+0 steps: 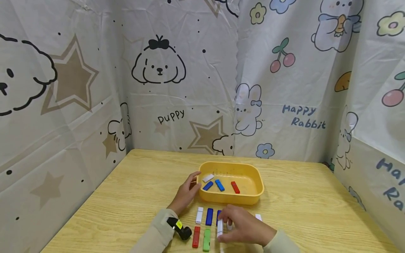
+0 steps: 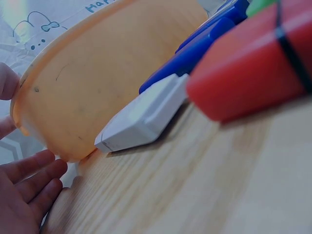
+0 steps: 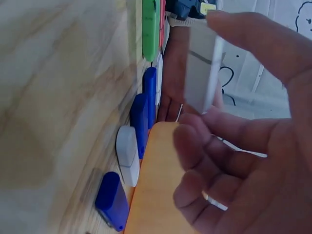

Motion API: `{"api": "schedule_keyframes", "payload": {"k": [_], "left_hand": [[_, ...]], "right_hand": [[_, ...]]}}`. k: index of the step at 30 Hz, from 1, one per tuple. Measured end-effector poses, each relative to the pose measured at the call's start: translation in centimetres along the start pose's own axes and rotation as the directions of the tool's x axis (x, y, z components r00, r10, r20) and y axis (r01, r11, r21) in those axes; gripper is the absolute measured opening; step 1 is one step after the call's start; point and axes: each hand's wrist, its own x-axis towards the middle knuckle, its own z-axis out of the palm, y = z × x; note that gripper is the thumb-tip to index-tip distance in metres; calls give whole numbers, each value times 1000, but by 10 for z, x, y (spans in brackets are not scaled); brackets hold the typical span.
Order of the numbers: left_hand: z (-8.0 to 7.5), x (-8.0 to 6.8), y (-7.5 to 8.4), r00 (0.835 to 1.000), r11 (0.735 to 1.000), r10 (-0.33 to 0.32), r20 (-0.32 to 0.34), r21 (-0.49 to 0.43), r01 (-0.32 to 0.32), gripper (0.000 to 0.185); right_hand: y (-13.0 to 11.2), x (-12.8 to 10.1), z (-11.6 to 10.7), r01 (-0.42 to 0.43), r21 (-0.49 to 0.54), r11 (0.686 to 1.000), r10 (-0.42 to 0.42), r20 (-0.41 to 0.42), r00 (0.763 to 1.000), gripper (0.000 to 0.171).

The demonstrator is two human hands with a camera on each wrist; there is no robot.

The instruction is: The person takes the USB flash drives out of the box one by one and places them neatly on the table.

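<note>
My left hand [image 1: 185, 195] rests against the left end of the yellow basin [image 1: 229, 199], its fingers fairly straight in the left wrist view. With thumb and fingertips, my right hand [image 1: 242, 225] pinches a white capped stick [image 3: 201, 66], like a USB flash drive, by its two ends, raised off the table. Below the basin stand similar sticks in rows: a white stick [image 1: 199, 215], a blue stick [image 1: 209, 216], a red stick [image 1: 196, 237] and a green stick [image 1: 206, 240]. The right hand partly hides others, including a second blue stick [image 3: 139, 119].
Inside the basin lie a white stick [image 1: 208, 178], a dark blue stick [image 1: 207, 186], a lighter blue stick [image 1: 219, 185] and a red stick [image 1: 235, 187]. A black wrist camera [image 1: 181, 230] sits on the left wrist. Printed curtains [image 1: 177, 123] enclose the wooden table [image 1: 152, 168].
</note>
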Motion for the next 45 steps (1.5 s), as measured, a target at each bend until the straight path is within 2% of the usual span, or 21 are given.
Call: {"api": "schedule_keyframes", "payload": {"k": [5,19,25,30,37,42,45], "left_hand": [[-1,0,0,1000,1000,3,-6,21,-2,47],[0,1,0,1000,1000,-4,0,14,4,47],[0,-1,3,1000,1000,-9,1,12,9,47],[-1,1,1,1000,1000,2,-1,18,-2,46],[-2,-6,18,1000,1000,-3,6,11,3,46],[0,-1,3,1000,1000,-19,2,19,19,46],[0,0,-1,1000,1000,-18,-2,20,18,46]], "right_hand": [[-7,-1,4,-47,-54,997,50,69,996,44],[-12,0,18,-155,-114,981,171,137,976,40],[-12,2,20,-190,-134,973,210,155,965,41],[-12,1,20,-178,-174,968,204,145,968,44],[-13,1,21,-170,-214,962,201,134,970,46],[-11,3,22,-191,-200,961,221,141,965,47],[-11,3,22,-195,-192,962,223,141,965,47]]}}
